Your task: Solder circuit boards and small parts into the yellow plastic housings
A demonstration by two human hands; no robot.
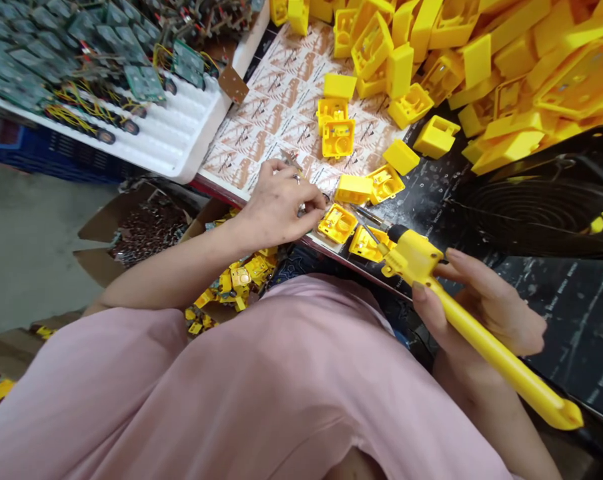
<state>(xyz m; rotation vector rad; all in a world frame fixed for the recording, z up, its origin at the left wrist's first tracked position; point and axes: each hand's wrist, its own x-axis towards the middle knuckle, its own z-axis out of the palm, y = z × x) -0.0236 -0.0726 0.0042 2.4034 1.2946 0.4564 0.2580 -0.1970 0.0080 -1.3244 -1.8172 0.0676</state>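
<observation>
My right hand grips a yellow electric screwdriver, its dark metal tip pointing at small yellow plastic housings at the table's near edge. My left hand rests on the table edge beside those housings, fingers pinched together on something small I cannot make out. More single yellow housings lie on the printed paper behind the hand.
A large heap of yellow plastic shells fills the back right. A white foam tray with green circuit boards stands at the left. A black fan grille lies at right. A cardboard box of yellow parts sits below the table.
</observation>
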